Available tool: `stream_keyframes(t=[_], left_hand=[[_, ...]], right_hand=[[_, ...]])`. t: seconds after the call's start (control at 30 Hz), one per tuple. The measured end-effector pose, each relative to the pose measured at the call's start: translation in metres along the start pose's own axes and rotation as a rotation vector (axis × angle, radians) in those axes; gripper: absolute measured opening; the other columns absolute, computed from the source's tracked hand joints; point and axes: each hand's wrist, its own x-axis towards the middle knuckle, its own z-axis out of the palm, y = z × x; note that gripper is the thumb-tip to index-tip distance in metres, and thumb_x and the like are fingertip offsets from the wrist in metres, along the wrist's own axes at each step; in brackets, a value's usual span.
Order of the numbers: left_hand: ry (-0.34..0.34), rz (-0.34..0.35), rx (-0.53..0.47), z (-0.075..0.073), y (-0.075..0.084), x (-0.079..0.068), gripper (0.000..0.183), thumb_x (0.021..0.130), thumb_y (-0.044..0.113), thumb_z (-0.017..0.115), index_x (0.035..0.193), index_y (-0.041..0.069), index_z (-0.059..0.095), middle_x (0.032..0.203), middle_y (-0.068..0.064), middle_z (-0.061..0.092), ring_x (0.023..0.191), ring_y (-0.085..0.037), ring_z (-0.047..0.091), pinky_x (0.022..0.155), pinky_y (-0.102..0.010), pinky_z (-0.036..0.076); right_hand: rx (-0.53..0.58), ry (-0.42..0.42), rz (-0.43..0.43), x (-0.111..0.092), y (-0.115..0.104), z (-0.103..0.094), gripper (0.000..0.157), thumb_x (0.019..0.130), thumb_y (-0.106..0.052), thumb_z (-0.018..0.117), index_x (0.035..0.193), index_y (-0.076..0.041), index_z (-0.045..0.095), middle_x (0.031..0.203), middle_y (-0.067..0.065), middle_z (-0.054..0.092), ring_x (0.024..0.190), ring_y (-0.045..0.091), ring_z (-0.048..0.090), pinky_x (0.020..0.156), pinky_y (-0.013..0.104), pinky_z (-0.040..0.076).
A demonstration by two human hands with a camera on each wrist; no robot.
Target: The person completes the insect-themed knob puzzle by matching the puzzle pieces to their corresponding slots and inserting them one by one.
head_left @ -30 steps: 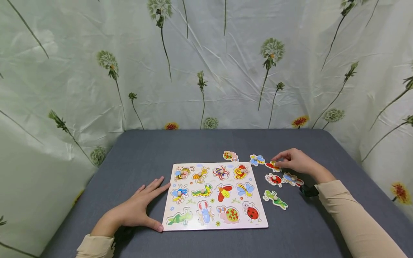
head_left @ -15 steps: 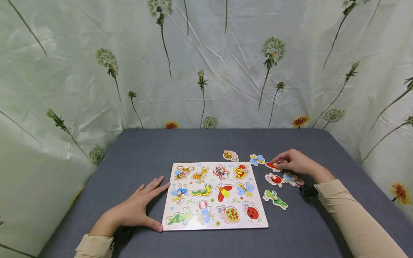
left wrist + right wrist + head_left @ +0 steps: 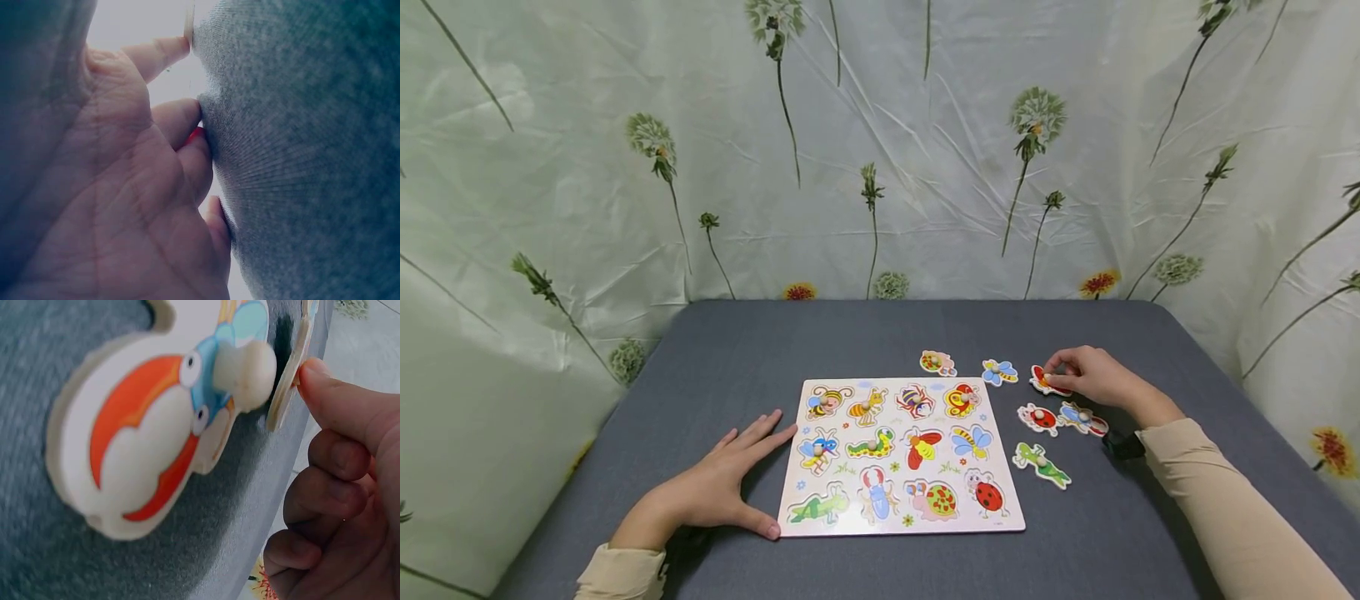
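My right hand (image 3: 1097, 379) pinches a red-winged insect puzzle piece (image 3: 1038, 377) by its knob, beyond the board's right side. In the right wrist view that piece (image 3: 284, 394) appears edge-on, lifted off the cloth, beneath the thumb and a finger hidden behind it. Close below lies a stag beetle piece (image 3: 1083, 418) with a wooden knob (image 3: 259, 374). My left hand (image 3: 718, 479) rests with spread fingers against the left edge of the wooden insect puzzle board (image 3: 966, 524). Its palm (image 3: 119, 175) fills much of the left wrist view.
Loose pieces lie around the board's right side: a snail (image 3: 937, 362), a dragonfly (image 3: 1000, 372), a ladybug (image 3: 1039, 418) and a grasshopper (image 3: 1041, 465). Knobbed pieces fill the board's top row. A dark grey cloth (image 3: 850, 337) covers the table; a flowered curtain (image 3: 940, 208) hangs behind.
My right hand has shifted slightly right with the red-winged insect piece, which has drawn away from the dragonfly piece and turned a little. My left hand and the board stay put.
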Motion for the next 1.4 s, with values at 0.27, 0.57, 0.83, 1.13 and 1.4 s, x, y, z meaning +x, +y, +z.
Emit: stream_keyframes(t=[0.27, 0.57, 0.83, 1.13, 1.4], left_hand=[[-0.007, -0.003, 0.008, 0.001, -0.001, 0.001, 0.133, 0.066, 0.066, 0.096, 0.172, 0.022, 0.029, 0.180, -0.021, 0.016, 0.162, -0.057, 0.019, 0.125, -0.081, 0.012], [0.004, 0.003, 0.006, 0.000, -0.002, 0.000, 0.133, 0.066, 0.066, 0.096, 0.172, 0.021, 0.030, 0.180, -0.020, 0.015, 0.162, -0.056, 0.019, 0.125, -0.081, 0.011], [0.005, 0.007, 0.012, 0.000, -0.003, 0.002, 0.133, 0.066, 0.066, 0.096, 0.172, 0.022, 0.029, 0.180, -0.020, 0.016, 0.163, -0.055, 0.019, 0.126, -0.080, 0.011], [0.004, 0.008, -0.008, 0.001, -0.001, -0.001, 0.132, 0.066, 0.064, 0.097, 0.172, 0.021, 0.030, 0.180, -0.021, 0.016, 0.162, -0.057, 0.019, 0.125, -0.081, 0.011], [0.005, 0.007, 0.005, 0.000, -0.001, -0.002, 0.132, 0.066, 0.065, 0.096, 0.172, 0.021, 0.030, 0.180, -0.021, 0.017, 0.162, -0.056, 0.019, 0.125, -0.081, 0.011]], right_hand=[[-0.021, 0.033, 0.030, -0.001, 0.007, -0.002, 0.020, 0.102, -0.024, 0.075, 0.104, -0.004, 0.077, 0.063, -0.005, 0.050, 0.056, 0.010, 0.043, 0.057, 0.027, 0.036], [0.007, 0.011, 0.086, 0.001, 0.010, -0.005, 0.023, 0.101, -0.028, 0.076, 0.101, -0.005, 0.077, 0.067, -0.002, 0.059, 0.059, 0.011, 0.048, 0.058, 0.028, 0.040], [0.052, 0.005, 0.038, 0.000, 0.014, -0.010, 0.023, 0.101, -0.023, 0.076, 0.113, -0.003, 0.080, 0.066, -0.004, 0.056, 0.057, 0.008, 0.042, 0.057, 0.026, 0.035], [0.112, -0.011, 0.025, -0.001, 0.016, -0.006, 0.025, 0.103, -0.017, 0.073, 0.120, 0.000, 0.079, 0.068, 0.000, 0.055, 0.057, 0.008, 0.039, 0.056, 0.026, 0.034], [0.085, 0.019, 0.040, -0.001, 0.017, -0.001, 0.025, 0.104, -0.021, 0.072, 0.118, 0.000, 0.078, 0.067, -0.006, 0.045, 0.059, 0.010, 0.039, 0.058, 0.027, 0.032]])
